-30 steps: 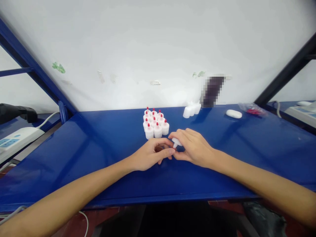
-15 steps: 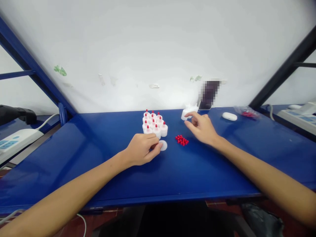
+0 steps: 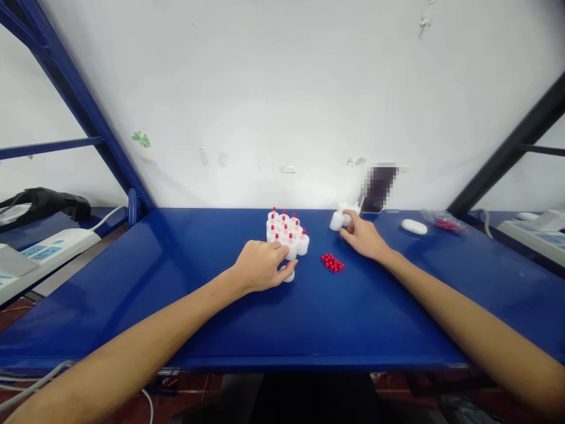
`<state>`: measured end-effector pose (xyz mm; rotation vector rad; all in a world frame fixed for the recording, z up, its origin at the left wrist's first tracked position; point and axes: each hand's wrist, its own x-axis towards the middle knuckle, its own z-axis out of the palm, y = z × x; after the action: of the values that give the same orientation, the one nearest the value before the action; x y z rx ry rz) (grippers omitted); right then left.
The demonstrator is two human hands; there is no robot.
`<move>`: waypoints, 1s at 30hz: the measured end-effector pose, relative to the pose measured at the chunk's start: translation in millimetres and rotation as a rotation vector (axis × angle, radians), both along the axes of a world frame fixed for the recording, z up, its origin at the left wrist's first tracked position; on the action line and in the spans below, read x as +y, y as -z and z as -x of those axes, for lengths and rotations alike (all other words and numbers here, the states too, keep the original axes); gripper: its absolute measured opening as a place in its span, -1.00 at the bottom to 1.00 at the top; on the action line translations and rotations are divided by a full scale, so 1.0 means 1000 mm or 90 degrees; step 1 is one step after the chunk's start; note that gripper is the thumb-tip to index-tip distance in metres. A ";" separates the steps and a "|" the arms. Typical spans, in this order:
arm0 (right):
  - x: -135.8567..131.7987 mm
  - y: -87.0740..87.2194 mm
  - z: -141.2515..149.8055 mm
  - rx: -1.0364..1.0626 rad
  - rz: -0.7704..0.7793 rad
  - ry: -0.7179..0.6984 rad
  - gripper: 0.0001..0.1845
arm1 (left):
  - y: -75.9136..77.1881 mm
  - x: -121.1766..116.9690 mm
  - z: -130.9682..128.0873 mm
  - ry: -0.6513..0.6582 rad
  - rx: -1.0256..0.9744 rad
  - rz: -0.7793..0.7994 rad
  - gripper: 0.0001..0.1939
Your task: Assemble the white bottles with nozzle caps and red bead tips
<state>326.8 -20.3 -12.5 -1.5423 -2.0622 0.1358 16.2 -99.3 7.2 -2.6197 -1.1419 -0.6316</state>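
Note:
My left hand [image 3: 265,265], fingers curled, is at a white round piece [image 3: 289,275] that shows below the thumb; the fingers hide much of it. Right behind these fingers stands a tight cluster of small white bottles [image 3: 302,245] with red tips. My right hand [image 3: 361,233] is at the back of the table, thumb and index finger apart beside several white bottles [image 3: 336,221] without visible red tips. Whether the fingertips touch a bottle I cannot tell. Between the hands lies a loose pile of small red caps [image 3: 332,262].
A dark-screened device [image 3: 378,191], pixelated, leans against the wall behind the right hand. On the blue table [image 3: 335,318], a white oval case [image 3: 414,227] and a clear bag with red bits [image 3: 445,224] lie to the right. Power strips [image 3: 48,253] flank the table.
My right hand has come closer to the white bottles at the back. My left hand has shifted slightly forward over the white round piece, which now shows below its thumb. The view has tilted up.

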 end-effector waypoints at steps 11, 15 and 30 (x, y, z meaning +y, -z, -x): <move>-0.004 0.000 0.005 -0.004 0.034 0.042 -0.65 | 0.004 -0.040 -0.033 0.393 -0.014 0.134 -0.77; -0.013 -0.008 0.006 0.046 0.000 0.034 -0.68 | 0.007 -0.039 -0.034 0.364 -0.014 0.221 -0.71; -0.036 -0.018 0.016 -0.104 0.021 -0.163 -0.64 | 0.004 -0.030 -0.029 0.269 -0.006 0.258 -0.63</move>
<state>310.5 -56.0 5.9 -1.3417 -2.3932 0.1437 45.3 -128.8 3.3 -3.2508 -0.7839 -0.5278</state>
